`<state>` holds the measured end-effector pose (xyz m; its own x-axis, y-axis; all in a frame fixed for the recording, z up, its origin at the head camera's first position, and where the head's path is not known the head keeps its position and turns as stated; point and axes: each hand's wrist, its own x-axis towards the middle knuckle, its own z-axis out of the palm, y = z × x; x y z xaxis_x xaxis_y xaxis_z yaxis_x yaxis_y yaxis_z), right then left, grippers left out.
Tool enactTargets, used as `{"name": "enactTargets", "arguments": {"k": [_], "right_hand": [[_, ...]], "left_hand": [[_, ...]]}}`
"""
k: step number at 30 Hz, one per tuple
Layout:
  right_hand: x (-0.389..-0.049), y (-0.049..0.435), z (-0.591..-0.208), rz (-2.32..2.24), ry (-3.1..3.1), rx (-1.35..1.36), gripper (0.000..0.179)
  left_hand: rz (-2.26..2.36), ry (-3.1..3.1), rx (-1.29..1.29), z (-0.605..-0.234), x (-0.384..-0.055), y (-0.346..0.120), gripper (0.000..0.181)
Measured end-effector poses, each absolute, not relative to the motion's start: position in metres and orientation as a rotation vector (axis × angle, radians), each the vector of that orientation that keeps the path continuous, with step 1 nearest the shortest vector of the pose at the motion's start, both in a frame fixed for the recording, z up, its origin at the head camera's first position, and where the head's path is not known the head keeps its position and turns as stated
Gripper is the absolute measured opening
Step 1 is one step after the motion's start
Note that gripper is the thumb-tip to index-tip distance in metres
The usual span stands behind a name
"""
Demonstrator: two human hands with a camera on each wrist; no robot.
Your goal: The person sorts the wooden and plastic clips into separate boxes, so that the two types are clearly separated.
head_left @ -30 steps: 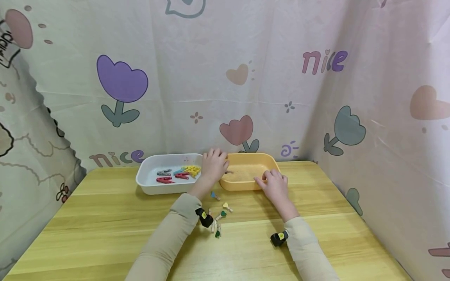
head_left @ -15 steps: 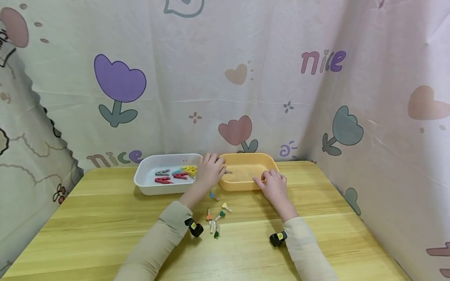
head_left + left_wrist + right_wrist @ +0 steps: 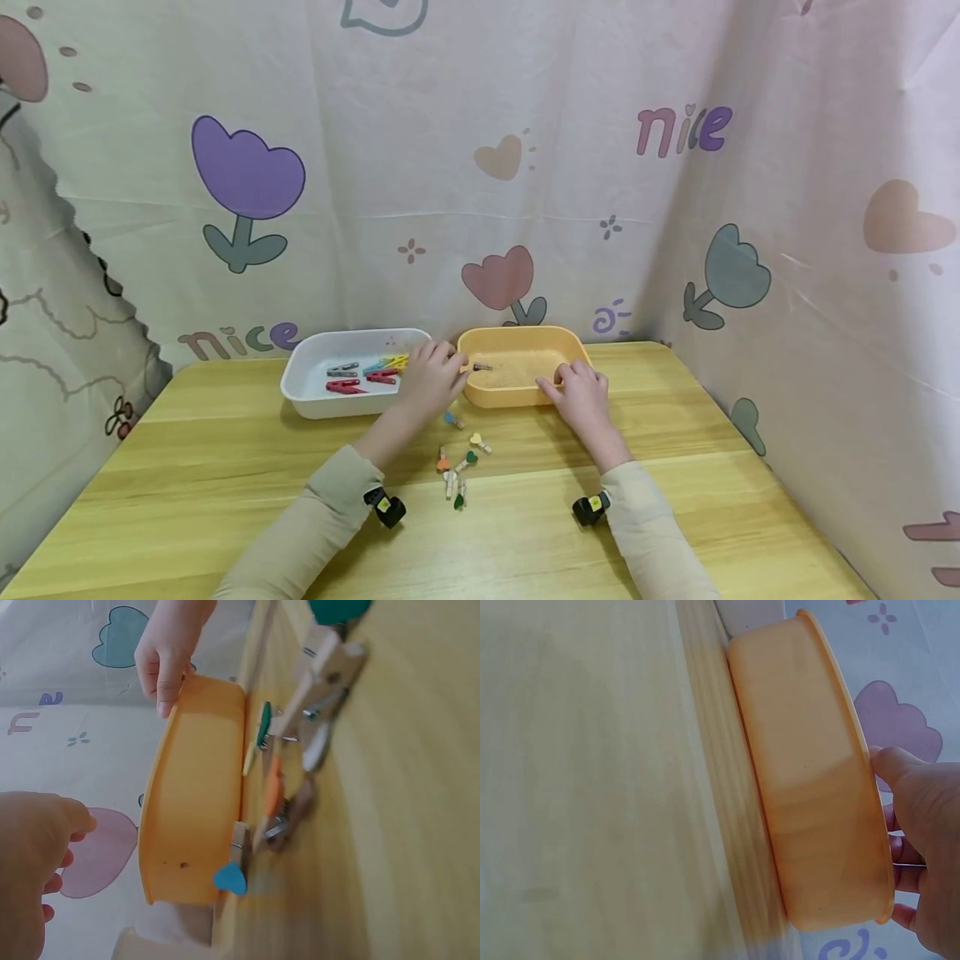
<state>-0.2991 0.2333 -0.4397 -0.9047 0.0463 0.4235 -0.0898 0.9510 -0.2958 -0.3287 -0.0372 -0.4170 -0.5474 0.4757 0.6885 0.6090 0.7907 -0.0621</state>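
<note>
My left hand [image 3: 432,377] hovers over the gap between the white tray [image 3: 330,407] and the yellow tray [image 3: 536,398], fingers loosely bent. In the left wrist view nothing shows between its thumb and fingers. My right hand [image 3: 583,396] grips the near right rim of the yellow tray; the right wrist view shows the thumb at the rim and the fingers beyond it. One small clothespin [image 3: 482,367] lies in the yellow tray's left part. Red clothespins [image 3: 345,387], grey clothespins [image 3: 342,369] and yellow clothespins [image 3: 396,362] lie in the white tray, partly hidden by my left hand.
Several small wooden clothespins lie on the table in front of the trays, among them one with a blue heart [image 3: 231,877], an orange-topped one [image 3: 443,461] and a yellow-topped one [image 3: 480,442]. A patterned curtain [image 3: 360,167] hangs right behind the trays.
My left hand has drawn back left and slightly toward me from the yellow tray's left end, uncovering more of that end and the clothespin there. My right hand keeps its grip on the rim.
</note>
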Motion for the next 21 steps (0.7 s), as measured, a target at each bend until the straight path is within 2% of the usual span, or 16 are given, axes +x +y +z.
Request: {"name": "enactTargets", "arguments": {"k": [21], "right_hand": [[-0.299,0.232,-0.441,0.423,-2.648,0.026,0.036]], "left_hand": [[-0.071,-2.263,-1.156,-0.438,-0.325,-0.068,0.022]]}}
